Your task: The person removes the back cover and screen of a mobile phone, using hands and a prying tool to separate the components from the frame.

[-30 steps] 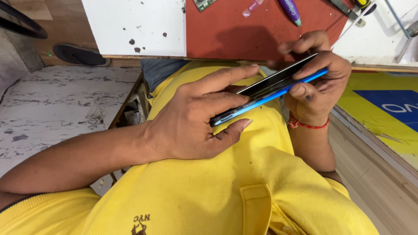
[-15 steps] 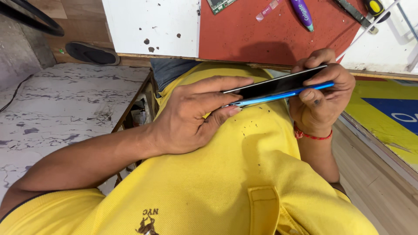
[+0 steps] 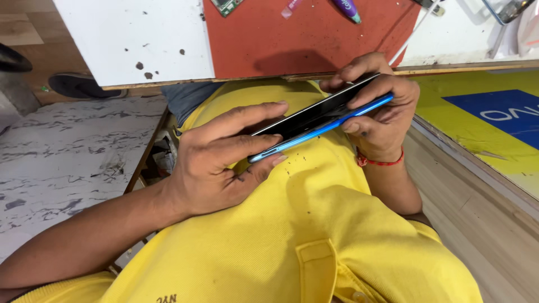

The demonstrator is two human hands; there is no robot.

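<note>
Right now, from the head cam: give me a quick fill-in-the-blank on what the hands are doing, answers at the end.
1. Both hands grip a slim phone whose lower edge is ____ in colour.
2. The right hand wears a thin ____ thread at the wrist.
3. The left hand holds the phone's end nearer the person, above a ____ shirt.
4. The mat on the bench beyond the hands is ____.

Answers: blue; red; yellow; red

A slim blue-edged phone [image 3: 320, 120] with black screen, tilted edge-on, above a yellow shirt.
</note>
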